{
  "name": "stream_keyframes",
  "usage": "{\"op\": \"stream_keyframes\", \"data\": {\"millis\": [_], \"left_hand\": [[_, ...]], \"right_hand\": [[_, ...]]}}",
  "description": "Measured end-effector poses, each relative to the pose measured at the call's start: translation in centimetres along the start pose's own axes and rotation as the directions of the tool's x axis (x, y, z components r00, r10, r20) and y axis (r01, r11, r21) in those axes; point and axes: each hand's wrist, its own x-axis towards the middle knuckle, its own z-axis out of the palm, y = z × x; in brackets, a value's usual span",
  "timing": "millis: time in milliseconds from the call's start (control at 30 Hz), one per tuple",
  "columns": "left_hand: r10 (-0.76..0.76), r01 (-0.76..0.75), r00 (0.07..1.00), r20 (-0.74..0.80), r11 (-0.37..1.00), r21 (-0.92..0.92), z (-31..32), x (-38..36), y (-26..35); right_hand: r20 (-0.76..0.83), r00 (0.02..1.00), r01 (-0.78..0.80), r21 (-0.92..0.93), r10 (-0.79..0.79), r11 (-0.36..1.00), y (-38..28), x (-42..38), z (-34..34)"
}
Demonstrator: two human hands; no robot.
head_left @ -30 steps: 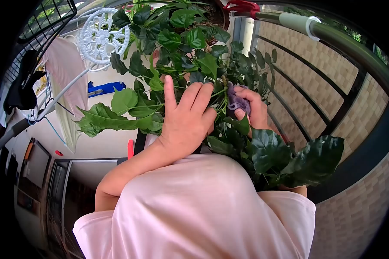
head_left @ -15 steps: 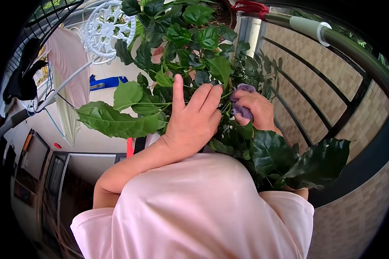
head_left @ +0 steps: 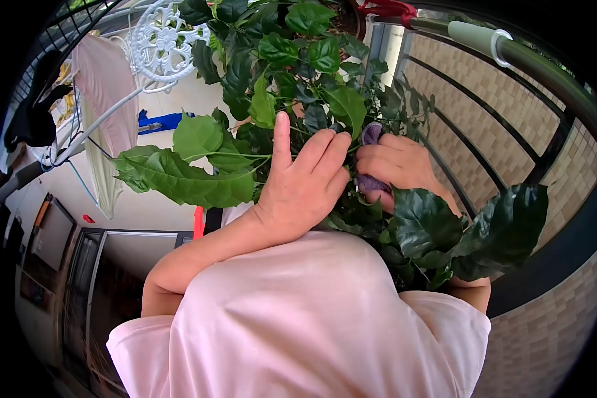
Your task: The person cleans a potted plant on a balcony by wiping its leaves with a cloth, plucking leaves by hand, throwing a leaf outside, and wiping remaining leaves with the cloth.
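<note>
A leafy green plant (head_left: pixel 325 53) fills the space before my chest, its large glossy leaves spreading to both sides. My left hand (head_left: pixel 303 182) is in among the foliage, back towards me, little finger raised. Its other fingers bend together around a plant stem (head_left: pixel 262 156); their tips are partly hidden. Long leaves (head_left: pixel 192 179) reach out left of this hand. Close by on the right, my right hand (head_left: pixel 398 162) is closed on a crumpled purple cloth (head_left: pixel 371 134), pressed among the stems. Big dark leaves (head_left: pixel 428 225) partly cover my right forearm.
A metal railing (head_left: pixel 481 93) with a thick handrail runs along the right, a red cloth (head_left: pixel 388 10) tied on it. At upper left stand a white ornate metal piece (head_left: pixel 169 40) and a hanging pale cloth (head_left: pixel 103 86). A blue object (head_left: pixel 162 123) lies behind.
My right hand has turned and shifted slightly down, its fingers now covering more of the purple cloth. My left hand has moved a little right; the leaves around both hands have shifted slightly.
</note>
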Motion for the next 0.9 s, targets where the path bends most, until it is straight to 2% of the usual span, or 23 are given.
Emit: {"op": "stream_keyframes", "data": {"millis": [33, 133, 233, 267, 367, 467, 567, 733, 833, 900], "left_hand": [[-0.002, 0.002, 1.0, -0.006, 1.0, 0.002, 0.1, 0.0, 0.0], [0.01, -0.009, 1.0, 0.018, 1.0, -0.026, 0.0, -0.3, 0.1], [0.031, -0.031, 1.0, -0.005, 0.998, -0.061, 0.1, -0.6, 0.1], [0.029, -0.029, 1.0, 0.002, 0.998, -0.06, 0.1, -0.6, 0.1], [0.016, -0.016, 1.0, 0.01, 0.998, -0.058, 0.0, -0.6, 0.0], [-0.007, 0.006, 1.0, -0.002, 0.998, -0.055, -0.2, -0.4, -0.2], [-0.022, 0.02, 1.0, -0.019, 0.998, -0.061, -0.1, -0.4, -0.6], [-0.027, 0.025, 0.999, -0.031, 0.998, -0.059, 0.0, -0.6, -1.0], [-0.077, 0.076, 0.997, -0.006, 0.993, -0.09, -0.3, -0.6, -1.1], [-0.118, 0.118, 0.993, 0.008, 0.985, -0.127, -0.6, -0.6, -1.2]], "right_hand": [[0.0, 1.0, -0.013, 0.057, 0.013, 0.998, 0.2, -0.1, 0.0], [-0.075, 0.976, -0.15, 0.455, 0.205, 0.878, 0.8, -1.5, 1.8], [-0.08, 0.919, -0.277, 0.568, 0.387, 0.775, 0.8, -2.4, 2.6], [-0.122, 0.918, -0.274, 0.492, 0.378, 0.826, 0.5, -2.2, 2.4], [-0.04, 0.957, -0.268, 0.256, 0.287, 0.929, 0.3, -1.6, 1.4], [-0.064, 0.949, -0.29, 0.2, 0.308, 0.936, -0.1, -1.4, 1.4], [-0.166, 0.949, -0.227, 0.223, 0.266, 0.948, 0.3, -2.0, 2.3], [-0.205, 0.941, -0.238, 0.164, 0.269, 0.957, -0.1, -1.5, 2.7], [-0.3, 0.934, -0.177, 0.089, 0.196, 0.98, -0.1, -1.2, 3.3], [-0.323, 0.903, -0.239, 0.167, 0.283, 0.956, -0.3, -1.5, 4.0]]}}
